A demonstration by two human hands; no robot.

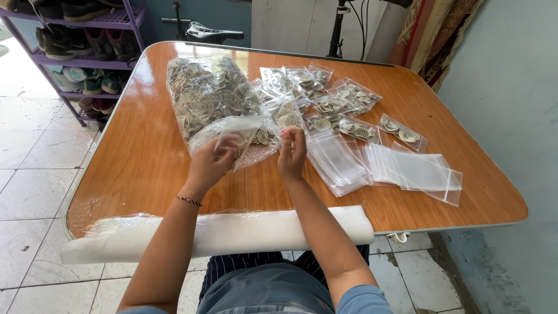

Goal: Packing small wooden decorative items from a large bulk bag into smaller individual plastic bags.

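Wooden table (145, 157), left hand (212, 163) gripping clear bag (244, 131)

The table (145, 157) is viewed from a single head-worn camera, angled steeply down from its near edge, close in

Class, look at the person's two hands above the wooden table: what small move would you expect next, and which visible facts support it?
Probably the right hand slips the small piece pinched in its fingers into the small clear bag the left hand holds up. Packed bags of spiral pieces lie behind, and empty bags wait to the right.
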